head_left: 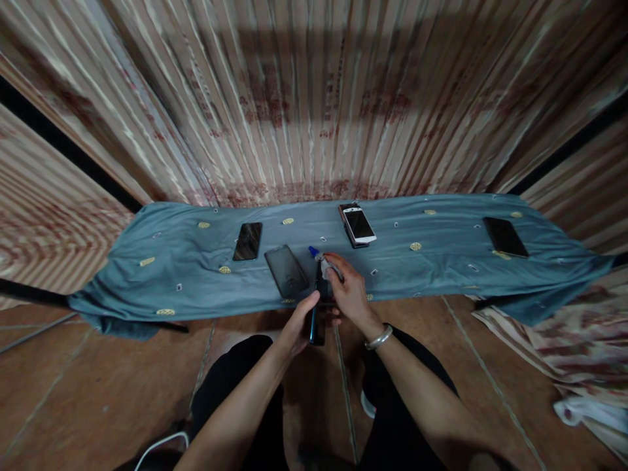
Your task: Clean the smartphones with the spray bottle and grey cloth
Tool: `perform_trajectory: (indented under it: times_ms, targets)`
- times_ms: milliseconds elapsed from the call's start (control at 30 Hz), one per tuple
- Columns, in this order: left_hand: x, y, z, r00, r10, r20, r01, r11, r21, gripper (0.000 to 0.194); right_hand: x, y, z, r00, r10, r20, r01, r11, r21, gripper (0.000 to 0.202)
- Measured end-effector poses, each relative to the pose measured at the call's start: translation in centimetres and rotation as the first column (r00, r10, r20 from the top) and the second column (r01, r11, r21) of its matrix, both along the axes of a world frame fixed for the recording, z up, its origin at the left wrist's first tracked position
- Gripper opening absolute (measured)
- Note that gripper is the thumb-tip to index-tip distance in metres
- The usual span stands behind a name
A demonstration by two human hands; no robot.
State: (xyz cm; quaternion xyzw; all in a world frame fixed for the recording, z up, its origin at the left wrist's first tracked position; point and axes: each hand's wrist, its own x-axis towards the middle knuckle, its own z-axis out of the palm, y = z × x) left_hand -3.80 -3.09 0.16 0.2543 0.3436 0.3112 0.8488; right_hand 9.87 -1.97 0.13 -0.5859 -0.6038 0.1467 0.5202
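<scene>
Blue cloth (432, 268) ends beneath your held phone (318, 320), whose lower end sticks out past that near edge; room spreads widely toward 3 o'clock. Its long axis runs 12-to-6, seen nearly edge-on. Your left hand (297, 322) is closed around it; your right hand (350, 291) pinches a blue-tipped item (322, 258) pointing to 11. The cloth's small prints are unreadable.

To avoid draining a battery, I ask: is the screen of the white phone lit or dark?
Dark. The white phone lies face up, and its screen shows black inside the white frame, without glow.
</scene>
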Motion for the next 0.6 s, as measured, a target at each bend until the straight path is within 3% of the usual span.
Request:
perform_trajectory:
  times_ms: [133,300,467,600]
  targets:
    - [0.0,0.0,-0.1,1.0,0.005,-0.005,-0.005,0.999,0.054,0.04,-0.4,-1.0,0.3,0.985,0.074,0.154,-0.092,0.989,0.118,0.037]
    - [-0.3,0.6,-0.7,0.991,0.131,-0.03,-0.123,0.977,0.176,0.04,-1.1,-2.5,-0.3,0.926,0.219,0.308,-0.273,0.951,0.144,0.042]
    - [-0.4,0.0,-0.6,0.999,-0.003,-0.05,0.011,0.987,0.16,0.048,-0.2,-1.9,-0.3,0.939,0.171,0.298,-0.226,0.96,0.162,0.041]
    - [-0.4,-0.4,-0.2,0.998,-0.061,-0.031,0.066,0.98,0.186,0.053,0.4,-1.0,-0.1,0.985,0.112,0.134,-0.127,0.986,0.106,0.038]
